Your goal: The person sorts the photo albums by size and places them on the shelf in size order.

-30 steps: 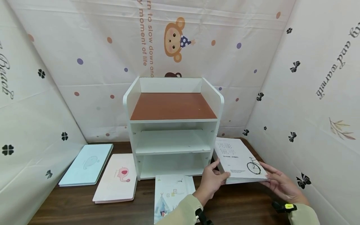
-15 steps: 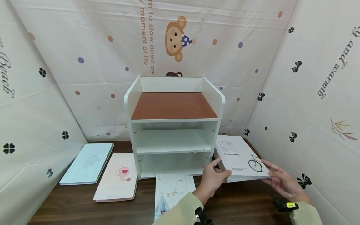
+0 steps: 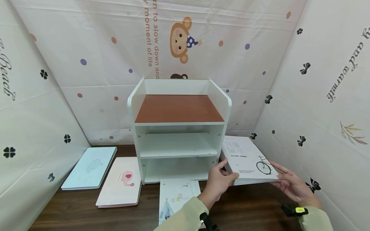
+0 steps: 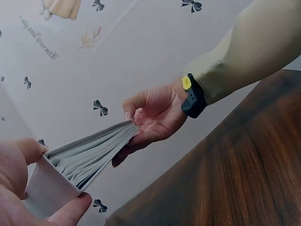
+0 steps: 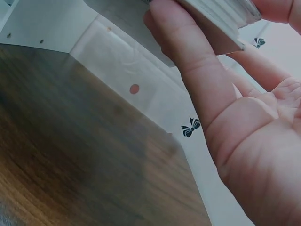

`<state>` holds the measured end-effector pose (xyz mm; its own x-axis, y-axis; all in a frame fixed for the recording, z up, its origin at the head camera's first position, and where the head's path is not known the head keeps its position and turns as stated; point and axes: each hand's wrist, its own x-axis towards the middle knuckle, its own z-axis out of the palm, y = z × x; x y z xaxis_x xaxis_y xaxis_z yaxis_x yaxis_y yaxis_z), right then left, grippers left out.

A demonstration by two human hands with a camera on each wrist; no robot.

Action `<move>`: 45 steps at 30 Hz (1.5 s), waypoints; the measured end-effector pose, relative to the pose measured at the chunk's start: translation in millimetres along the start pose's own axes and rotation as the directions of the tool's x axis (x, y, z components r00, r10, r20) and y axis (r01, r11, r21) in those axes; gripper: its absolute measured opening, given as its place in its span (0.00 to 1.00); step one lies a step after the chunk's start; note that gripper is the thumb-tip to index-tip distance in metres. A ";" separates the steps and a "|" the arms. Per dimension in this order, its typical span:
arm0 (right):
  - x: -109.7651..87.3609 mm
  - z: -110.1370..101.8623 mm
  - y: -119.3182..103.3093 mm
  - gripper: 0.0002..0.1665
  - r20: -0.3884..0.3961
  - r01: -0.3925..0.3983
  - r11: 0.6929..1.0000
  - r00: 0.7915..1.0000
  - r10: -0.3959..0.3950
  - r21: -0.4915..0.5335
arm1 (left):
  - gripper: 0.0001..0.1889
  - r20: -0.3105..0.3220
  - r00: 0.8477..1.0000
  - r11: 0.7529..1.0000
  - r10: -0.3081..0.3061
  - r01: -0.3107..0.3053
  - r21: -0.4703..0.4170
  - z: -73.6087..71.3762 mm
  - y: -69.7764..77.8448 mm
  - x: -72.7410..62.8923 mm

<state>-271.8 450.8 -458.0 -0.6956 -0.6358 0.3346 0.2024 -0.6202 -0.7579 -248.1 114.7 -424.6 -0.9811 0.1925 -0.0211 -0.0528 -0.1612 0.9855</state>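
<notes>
While the left hand [image 3: 218, 182] and right hand [image 3: 295, 186] pinch the near end of a bicycle-print book [image 3: 248, 160], the head view shows a tent-print book [image 3: 175, 194] partly hidden by the left sleeve [image 3: 185, 215]; two more, a blue book [image 3: 89, 168] and a pink book [image 3: 119, 183], lie left of the hands. One white shelf unit [image 3: 178, 144] stands beyond the left hand on the wooden worktop [image 3: 245, 208], between printed walls [image 3: 202, 67]. The left wrist view crops the left hand; the right wrist view, the book.

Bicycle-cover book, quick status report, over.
Bicycle-cover book held: left hand at left side, right hand at near right corner. Near end off tabletop. White shelf close on its left, contact unclear.
</notes>
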 end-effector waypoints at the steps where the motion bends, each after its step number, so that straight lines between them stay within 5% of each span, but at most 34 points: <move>1: 0.7 0.5 -0.5 0.43 0.004 0.006 1.000 1.000 -0.006 0.000 | 0.38 0.002 1.000 1.000 0.004 -0.004 0.004 -0.2 0.7 -0.1; 17: 8.2 10.4 -7.8 0.44 0.029 0.030 0.999 0.999 -0.030 0.018 | 0.38 -0.004 0.999 0.999 0.036 -0.035 0.020 0.1 12.1 -2.8; 45: 17.4 25.2 -22.0 0.42 -0.053 0.083 0.997 0.995 -0.082 0.008 | 0.35 -0.048 0.994 0.995 0.097 -0.096 0.033 3.3 29.4 -5.9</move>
<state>-271.0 441.8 -421.4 -0.7452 -0.5576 0.3658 0.1496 -0.6743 -0.7232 -243.3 112.0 -394.9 -0.9894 0.1289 0.0669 0.0477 -0.1466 0.9880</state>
